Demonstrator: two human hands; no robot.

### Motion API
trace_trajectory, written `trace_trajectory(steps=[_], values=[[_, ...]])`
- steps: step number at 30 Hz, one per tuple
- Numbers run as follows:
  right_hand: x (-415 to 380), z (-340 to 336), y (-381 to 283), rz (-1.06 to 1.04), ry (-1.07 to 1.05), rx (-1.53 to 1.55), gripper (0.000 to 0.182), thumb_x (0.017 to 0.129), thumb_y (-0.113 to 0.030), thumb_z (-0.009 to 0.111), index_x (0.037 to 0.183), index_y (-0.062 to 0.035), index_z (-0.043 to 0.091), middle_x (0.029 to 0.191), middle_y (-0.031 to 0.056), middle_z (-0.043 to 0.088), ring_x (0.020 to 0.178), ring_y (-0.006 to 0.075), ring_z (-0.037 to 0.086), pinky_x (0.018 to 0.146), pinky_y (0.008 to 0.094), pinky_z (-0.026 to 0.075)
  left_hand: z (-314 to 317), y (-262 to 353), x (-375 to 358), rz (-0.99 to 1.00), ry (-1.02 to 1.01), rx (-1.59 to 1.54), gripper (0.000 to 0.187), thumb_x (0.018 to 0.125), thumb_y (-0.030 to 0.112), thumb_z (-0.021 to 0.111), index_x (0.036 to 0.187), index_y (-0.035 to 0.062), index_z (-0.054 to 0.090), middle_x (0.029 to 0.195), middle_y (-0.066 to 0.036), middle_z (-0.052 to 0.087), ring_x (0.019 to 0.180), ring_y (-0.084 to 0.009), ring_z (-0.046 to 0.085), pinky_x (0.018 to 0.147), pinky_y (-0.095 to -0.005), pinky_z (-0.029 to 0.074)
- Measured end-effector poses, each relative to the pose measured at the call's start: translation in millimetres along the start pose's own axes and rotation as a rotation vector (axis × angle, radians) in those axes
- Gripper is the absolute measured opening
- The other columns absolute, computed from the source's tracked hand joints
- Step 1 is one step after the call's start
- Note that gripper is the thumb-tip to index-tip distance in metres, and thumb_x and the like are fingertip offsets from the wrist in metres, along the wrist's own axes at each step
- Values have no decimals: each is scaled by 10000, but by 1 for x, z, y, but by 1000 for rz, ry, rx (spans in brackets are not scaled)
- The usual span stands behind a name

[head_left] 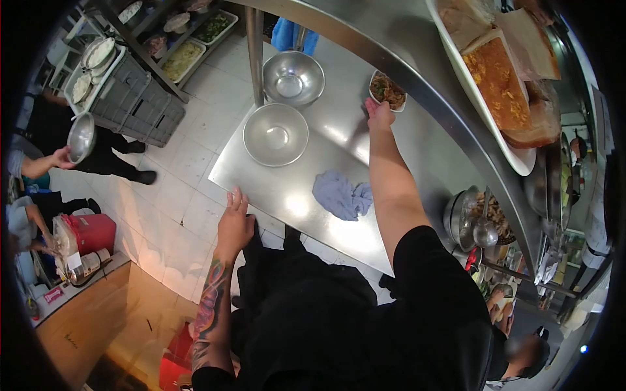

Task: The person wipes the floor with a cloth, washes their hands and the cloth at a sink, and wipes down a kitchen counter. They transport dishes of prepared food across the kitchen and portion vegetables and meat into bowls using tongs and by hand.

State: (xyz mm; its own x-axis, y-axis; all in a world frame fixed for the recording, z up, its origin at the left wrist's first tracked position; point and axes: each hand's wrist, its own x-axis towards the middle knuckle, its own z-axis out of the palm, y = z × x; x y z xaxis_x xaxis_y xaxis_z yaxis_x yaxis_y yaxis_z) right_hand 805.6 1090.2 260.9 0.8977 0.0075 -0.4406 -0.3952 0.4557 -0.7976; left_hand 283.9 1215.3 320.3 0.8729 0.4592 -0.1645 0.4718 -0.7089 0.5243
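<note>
With my right arm stretched across the steel table [339,140], my right hand [380,115] grips the near rim of a small white bowl [400,107] of dark shredded food with bits of green and red. Part of that bowl is hidden by the shelf edge above it. My left hand [235,221] is held by the table's left front edge, its fingers stretched out and holding nothing. Between my arms a crumpled blue-grey cloth [342,195] lies on the steel. Two metal bowls [276,135] stand near the table's left end.
Overhead, a curved steel shelf [450,117] carries a white tray [486,104] of large meat slabs. A ladle [484,231] rests in a pot at right. Another person's hand [62,158] holds a metal bowl at left, beside a grey crate [140,98]. More people work nearby.
</note>
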Motion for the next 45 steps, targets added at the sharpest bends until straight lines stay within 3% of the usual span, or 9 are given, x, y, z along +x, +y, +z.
trace_trajectory(steps=[8, 16, 22, 27, 29, 32, 35, 39, 45], values=[[-34, -44, 1, -97, 6, -85, 332, 961, -63, 472, 1178, 181, 404, 1030, 282, 616, 827, 386, 717, 697, 413, 649, 0, -5, -1, 82, -11, 1, 611, 857, 103, 663, 1394, -58, 421, 1552, -299, 266, 1407, -510, 289, 1077, -465, 424], [-152, -113, -19, -98, -73, -319, 293, 988, -117, 493, 1103, 153, 494, 991, 239, 650, 875, 343, 713, 777, 397, 624, -11, -30, -1, 194, -109, -89, 612, 864, 113, 635, 1411, -63, 425, 1558, -283, 273, 1409, -508, 292, 1086, -456, 411], [-265, -151, -48, -167, -140, -358, 262, 962, -99, 509, 1086, 132, 503, 919, 215, 669, 774, 291, 719, 732, 363, 628, -15, -14, -5, 315, -62, -5, 488, 869, 101, 624, 1330, -37, 547, 1485, -271, 412, 1378, -466, 377, 1079, -443, 421], [-369, -188, -74, -87, -144, -407, 241, 943, -81, 516, 1094, 104, 547, 892, 179, 671, 760, 272, 716, 739, 345, 624, 3, 55, -4, 232, -431, -833, 423, 942, 164, 626, 1320, -14, 567, 1390, -196, 553, 1281, -341, 531, 1002, -421, 486], [-410, -195, -75, -1, -184, -408, 243, 943, -84, 525, 1101, 99, 555, 889, 162, 673, 759, 254, 715, 741, 338, 623, 3, 90, 6, -39, -784, -1340, 464, 990, 257, 544, 1385, 18, 510, 1404, -176, 538, 1259, -342, 545, 994, -476, 496], [-464, -197, -72, 40, -192, -388, 220, 947, -102, 543, 1081, 72, 558, 909, 149, 670, 772, 232, 714, 739, 347, 622, 24, 118, 25, -263, -1091, -1630, 565, 998, 419, 439, 1450, 81, 439, 1426, -167, 515, 1280, -332, 530, 1004, -526, 487], [-494, -200, -70, 77, -220, -402, 210, 955, -98, 533, 1089, 61, 558, 939, 146, 664, 790, 231, 710, 747, 353, 623, 26, 130, 24, -244, -1295, -1827, 563, 1017, 416, 330, 1427, 49, 448, 1414, -183, 513, 1272, -375, 524, 997, -574, 481], [-505, -198, -71, 147, -325, -513, 246, 953, -95, 524, 1115, 90, 531, 965, 174, 663, 800, 246, 716, 735, 341, 620, 33, 123, 9, -416, -1250, -1981, 574, 1000, 437, 370, 1397, 40, 488, 1404, -187, 525, 1278, -364, 522, 1063, -534, 438], [-486, -188, -88, 228, -620, -568, 207, 976, -96, 506, 1122, 45, 549, 976, 153, 669, 834, 246, 715, 766, 357, 617, 12, 110, -28, -346, -963, -2149, 595, 1000, 459, 384, 1407, 36, 482, 1410, -185, 525, 1288, -359, 514, 1088, -520, 418]])
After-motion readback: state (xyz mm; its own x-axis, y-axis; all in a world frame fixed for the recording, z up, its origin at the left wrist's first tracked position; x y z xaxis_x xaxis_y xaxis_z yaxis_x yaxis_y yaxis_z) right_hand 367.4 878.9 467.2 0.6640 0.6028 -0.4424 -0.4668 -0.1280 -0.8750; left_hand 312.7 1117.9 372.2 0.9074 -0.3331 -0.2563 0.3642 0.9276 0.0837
